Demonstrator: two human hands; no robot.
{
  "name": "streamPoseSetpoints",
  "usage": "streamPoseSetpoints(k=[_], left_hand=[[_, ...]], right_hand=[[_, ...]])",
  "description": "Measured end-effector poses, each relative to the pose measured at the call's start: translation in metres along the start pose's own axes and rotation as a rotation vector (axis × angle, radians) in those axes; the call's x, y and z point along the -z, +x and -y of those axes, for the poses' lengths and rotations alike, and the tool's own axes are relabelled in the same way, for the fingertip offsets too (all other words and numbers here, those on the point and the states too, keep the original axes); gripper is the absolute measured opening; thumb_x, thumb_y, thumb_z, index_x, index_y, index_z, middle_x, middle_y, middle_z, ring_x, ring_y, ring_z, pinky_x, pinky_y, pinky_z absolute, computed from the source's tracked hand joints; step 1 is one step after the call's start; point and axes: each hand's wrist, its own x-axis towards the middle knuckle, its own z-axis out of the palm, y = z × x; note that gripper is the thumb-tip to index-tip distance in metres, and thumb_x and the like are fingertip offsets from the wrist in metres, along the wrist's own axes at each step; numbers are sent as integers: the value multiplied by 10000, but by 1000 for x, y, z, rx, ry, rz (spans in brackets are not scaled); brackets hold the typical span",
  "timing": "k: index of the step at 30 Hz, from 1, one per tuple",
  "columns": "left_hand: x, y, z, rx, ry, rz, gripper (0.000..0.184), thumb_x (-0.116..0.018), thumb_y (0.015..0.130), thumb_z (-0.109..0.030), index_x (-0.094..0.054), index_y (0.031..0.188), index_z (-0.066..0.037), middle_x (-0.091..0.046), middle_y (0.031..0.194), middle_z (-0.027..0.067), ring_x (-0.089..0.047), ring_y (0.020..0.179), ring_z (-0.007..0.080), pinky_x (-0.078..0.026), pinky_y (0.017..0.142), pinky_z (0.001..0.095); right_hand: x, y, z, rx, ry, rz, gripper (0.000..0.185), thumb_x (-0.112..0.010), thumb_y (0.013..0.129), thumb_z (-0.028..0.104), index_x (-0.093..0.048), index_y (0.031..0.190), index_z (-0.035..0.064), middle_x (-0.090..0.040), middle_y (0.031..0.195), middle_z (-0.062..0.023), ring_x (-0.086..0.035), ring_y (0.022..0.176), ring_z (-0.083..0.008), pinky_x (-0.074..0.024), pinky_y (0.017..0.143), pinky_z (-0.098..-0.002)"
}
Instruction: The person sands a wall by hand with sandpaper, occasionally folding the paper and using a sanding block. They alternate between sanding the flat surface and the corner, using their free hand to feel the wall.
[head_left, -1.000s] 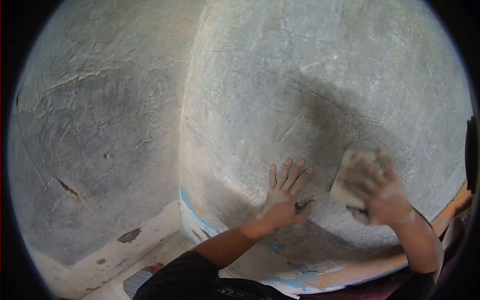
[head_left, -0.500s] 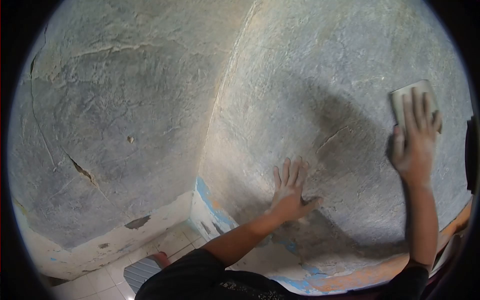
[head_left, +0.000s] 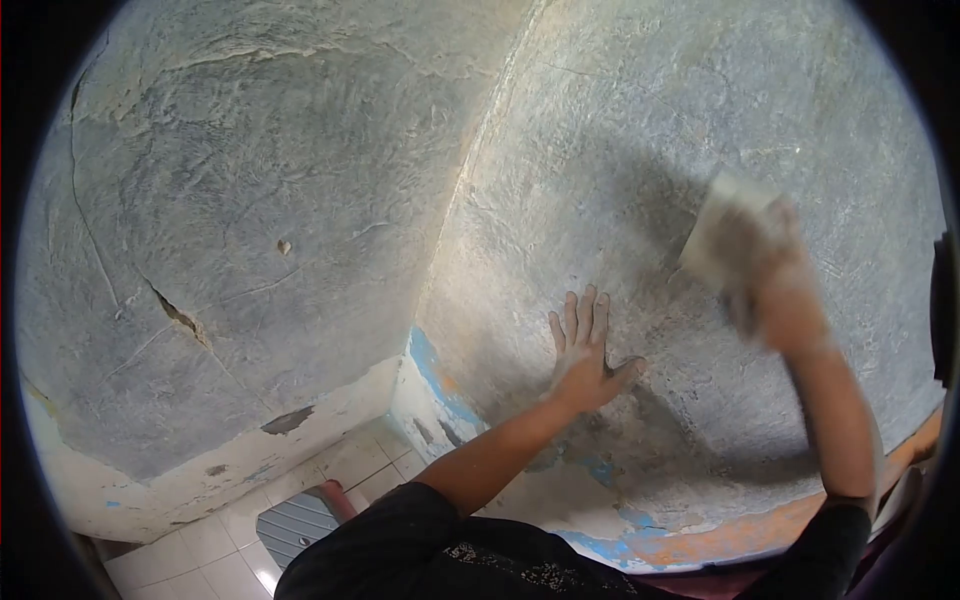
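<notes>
My left hand (head_left: 582, 365) lies flat on the rough grey wall (head_left: 560, 210), its fingers spread and pointing up, with nothing in it. Up and to the right, my right hand (head_left: 775, 275) holds a pale, flat rectangular pad (head_left: 717, 225) against the same wall. Motion blurs this hand and the pad, and the fingers are hard to make out. A dark shadow falls on the wall to the left of the pad.
A second grey wall (head_left: 250, 200), with a crack and a small hole, meets this one at a corner. Peeling white, blue and orange paint runs along the bottom. Below left are a grey ridged object (head_left: 297, 527) and floor tiles (head_left: 205, 545).
Over the last second my right hand swept up and right with the pad, then came back left and slightly down. My left hand has stayed on the wall while the view shifted.
</notes>
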Motion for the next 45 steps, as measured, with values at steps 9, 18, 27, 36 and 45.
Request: streamPoseSetpoints(k=[9, 18, 27, 36, 45], left_hand=[[20, 3, -19, 161, -124, 446, 1202, -631, 811, -547, 198, 1406, 89, 253, 1434, 382, 293, 1302, 549, 124, 1031, 660], [18, -3, -34, 163, -21, 430, 1217, -654, 794, -537, 189, 1410, 87, 242, 1439, 381, 260, 1314, 557, 96, 1040, 666], [-6, -28, -127, -2, 49, 318, 1128, -699, 788, -417, 67, 1439, 94, 144, 1464, 389, 177, 1334, 583, 55, 1012, 711], [-80, -62, -207, -97, 42, 210, 1108, -680, 808, -393, 88, 1419, 122, 140, 1444, 420, 171, 1324, 601, 68, 1011, 704], [-91, -67, -236, 41, 155, 140, 1054, -644, 839, -447, 23, 1443, 101, 72, 1494, 361, 103, 1386, 518, 6, 1093, 618]], right_hand=[[-2, -7, -10, 120, 208, -97, 392, -509, 791, 73, -610, 1170, 100, -546, 1315, -107, -435, 1297, -284, -213, 1152, -517], [17, -29, -42, -15, -3, -383, 446, -528, 762, 118, -592, 1196, 40, -543, 1305, -145, -423, 1300, -311, -223, 1156, -485], [32, -109, -58, -138, -19, -298, 422, -639, 707, 136, -658, 1128, 148, -510, 1359, -32, -381, 1341, -250, -190, 1164, -515], [37, -200, -98, -57, 41, -307, 493, -678, 729, 210, -604, 1216, 191, -507, 1349, -23, -321, 1368, -252, -133, 1188, -469], [38, -256, -122, 77, 33, -363, 408, -633, 741, 116, -620, 1148, 130, -539, 1317, -78, -422, 1293, -272, -196, 1172, -463]])
